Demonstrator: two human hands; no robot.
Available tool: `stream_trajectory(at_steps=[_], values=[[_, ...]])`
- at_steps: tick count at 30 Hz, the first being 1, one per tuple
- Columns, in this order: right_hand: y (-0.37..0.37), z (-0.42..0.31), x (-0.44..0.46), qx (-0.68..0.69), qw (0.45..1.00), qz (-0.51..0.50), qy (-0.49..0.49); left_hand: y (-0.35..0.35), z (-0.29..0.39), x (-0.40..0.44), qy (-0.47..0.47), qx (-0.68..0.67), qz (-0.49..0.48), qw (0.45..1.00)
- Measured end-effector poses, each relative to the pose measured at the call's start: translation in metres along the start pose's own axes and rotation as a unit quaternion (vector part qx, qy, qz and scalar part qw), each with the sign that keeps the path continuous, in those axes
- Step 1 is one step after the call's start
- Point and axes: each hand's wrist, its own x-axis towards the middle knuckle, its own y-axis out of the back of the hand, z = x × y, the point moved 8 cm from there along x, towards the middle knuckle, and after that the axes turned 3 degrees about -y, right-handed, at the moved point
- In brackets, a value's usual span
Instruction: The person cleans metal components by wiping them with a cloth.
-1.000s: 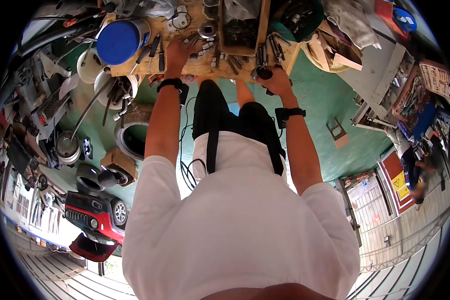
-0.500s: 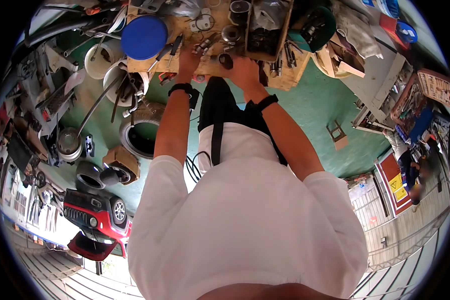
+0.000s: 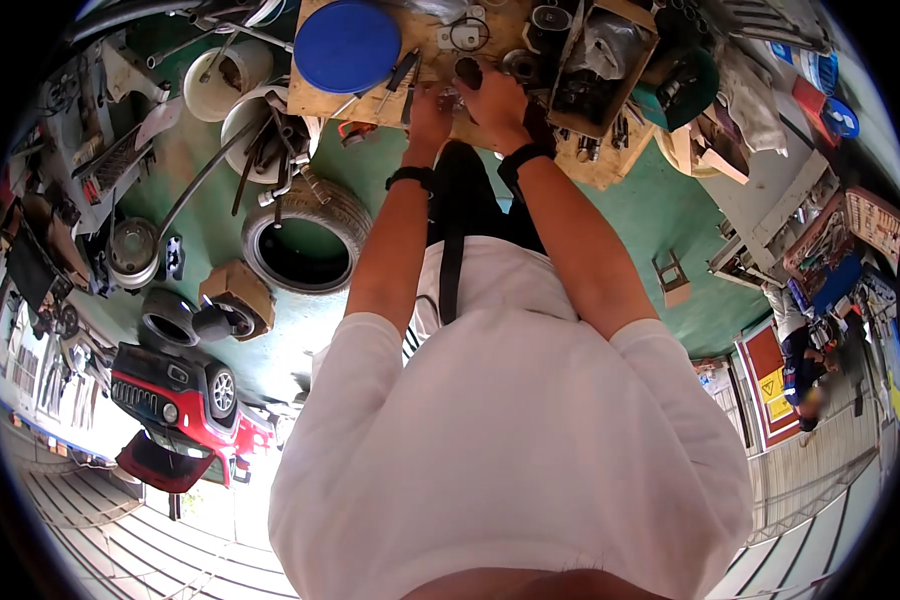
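At the edge of the wooden workbench (image 3: 315,100), my left hand (image 3: 431,117) has its fingers curled around a small shiny metal part (image 3: 454,103), mostly hidden by the fingers. Close beside it, my right hand (image 3: 497,100) grips a dark round part (image 3: 467,71) between thumb and fingers. The exact kind of either part is too small to make out. Left of my hands lie screwdrivers (image 3: 402,72) and a blue round lid (image 3: 347,46). Beyond them rests a white plate with a cable (image 3: 459,37). A round metal part (image 3: 520,66) sits right of the dark one.
A wooden box (image 3: 625,75) of dark parts and a plastic bag stands on the bench's right. Several sockets (image 3: 588,147) lie near its front edge. Buckets (image 3: 232,80) and a tyre (image 3: 307,240) are on the floor at left. Another person (image 3: 798,360) is far right.
My two hands have come closer together, and the metal part in my left hand is now between them. The view has shifted, so the bench appears further right.
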Motion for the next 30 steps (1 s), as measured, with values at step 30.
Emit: stream_trajectory(at_steps=[30], values=[[0.01, -0.007, -0.06, 0.002, 0.979, -0.112, 0.17, 0.028, -0.006, -0.019, 0.077, -0.032, 0.004, 0.996]])
